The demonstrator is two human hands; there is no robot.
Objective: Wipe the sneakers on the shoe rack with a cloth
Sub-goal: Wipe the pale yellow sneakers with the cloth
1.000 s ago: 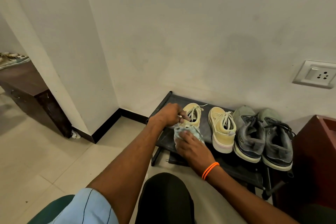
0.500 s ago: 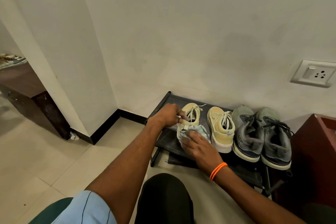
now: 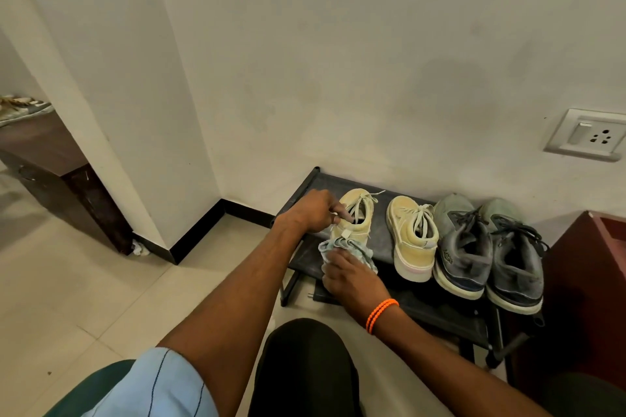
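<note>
At the lower centre of the frame, a person crouched before a low black shoe rack (image 3: 306,191) wipes the heel of a cream sneaker (image 3: 355,217), the leftmost of four shoes lined up on the top shelf. The right hand (image 3: 352,276), an orange band at its wrist, presses a bunched pale-blue cloth (image 3: 342,247) against the back of that shoe, fingers curled over the fabric. The left hand (image 3: 316,210) steadies the shoe from its left side, fingertips hooked at the collar near the laces.

Just beside it to the right sits the matching cream sneaker (image 3: 411,239), then a pair of grey sneakers (image 3: 491,254) at the right end of the shelf, touching one another. Judging from the cloth's position on the first shoe, the job looks to be at an early stage, with three sneakers seemingly left to wipe; the grey pair appear dusty. Whether any shoe has already been cleaned cannot be told.
</note>
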